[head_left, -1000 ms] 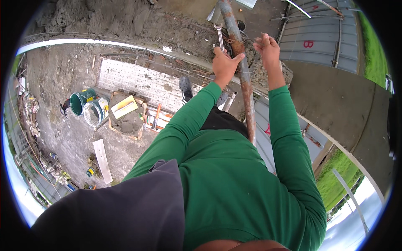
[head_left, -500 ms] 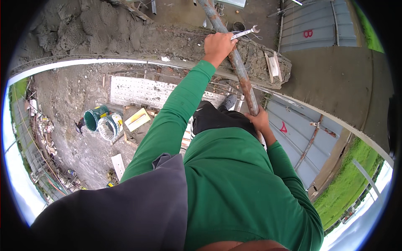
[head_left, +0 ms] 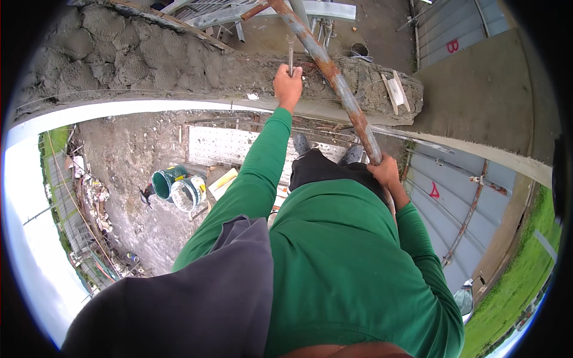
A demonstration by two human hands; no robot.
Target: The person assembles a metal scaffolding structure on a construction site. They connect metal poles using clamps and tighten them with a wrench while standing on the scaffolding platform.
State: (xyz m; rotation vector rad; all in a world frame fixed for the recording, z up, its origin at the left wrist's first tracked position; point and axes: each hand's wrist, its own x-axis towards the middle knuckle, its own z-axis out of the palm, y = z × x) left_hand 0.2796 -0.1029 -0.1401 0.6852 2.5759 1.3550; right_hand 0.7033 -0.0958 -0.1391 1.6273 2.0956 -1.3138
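My left hand point(head_left: 287, 88) is closed round a metal wrench point(head_left: 290, 56) that sticks up past the fist, over the rough concrete ledge. A long rusty steel pipe point(head_left: 337, 77) slants from the top of the view down toward my body, with a short rusty crosspiece at its far end. My right hand point(head_left: 385, 172) grips the pipe's near end beside my hip. The left hand is apart from the pipe, just to its left.
Lumpy wet mortar point(head_left: 113, 51) covers the ledge at left. A wooden line spool point(head_left: 396, 92) lies on its right end. Two buckets point(head_left: 188, 192) stand below, near a white perforated board point(head_left: 215, 146). Grey metal sheeting point(head_left: 459, 209) is at right; metal bars point(head_left: 325, 10) lie beyond the ledge.
My left hand has let go of the pipe and moved left with the wrench, which now points away from me. The right hand still holds the pipe, whose crosspiece has come into view.
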